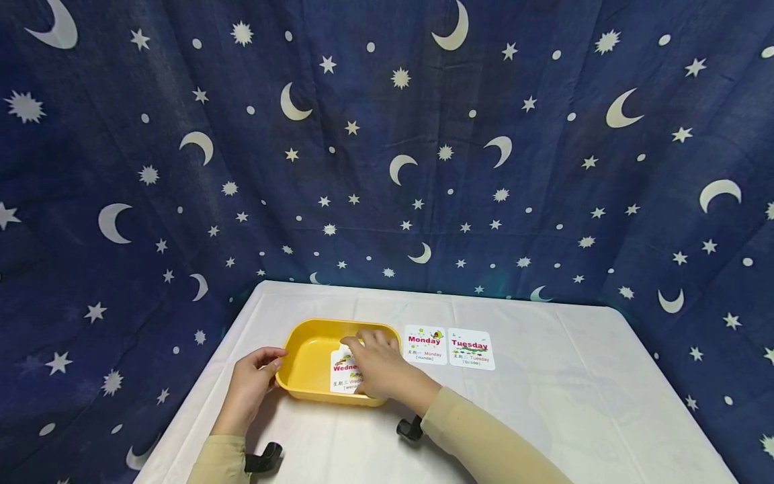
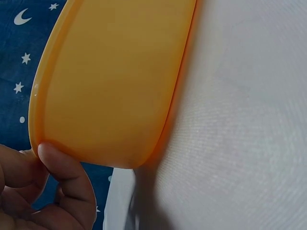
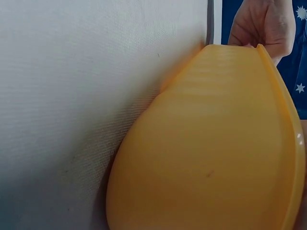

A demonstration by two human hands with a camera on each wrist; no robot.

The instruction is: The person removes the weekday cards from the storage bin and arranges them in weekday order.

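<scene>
A yellow plastic tray (image 1: pixel 305 366) stands on the white-covered table. My left hand (image 1: pixel 250 383) pinches its rim at the left end; in the left wrist view the thumb (image 2: pixel 62 165) lies against the tray wall. Over the tray's right half, my right hand (image 1: pixel 383 366) holds a white card (image 1: pixel 341 381) printed "Wednesday", partly covering it. Right of the tray lie two similar cards side by side, a "Monday" card (image 1: pixel 426 345) and a "Tuesday" card (image 1: pixel 471 349). The right wrist view shows mostly the tray's outer wall (image 3: pixel 201 143), and my right fingers are hidden there.
A white cloth covers the table (image 1: pixel 544 403). Behind and beside it hangs a dark blue curtain (image 1: pixel 363 235) with moons and stars. Black wrist mounts (image 1: pixel 264 458) stick out from both forearms near the table.
</scene>
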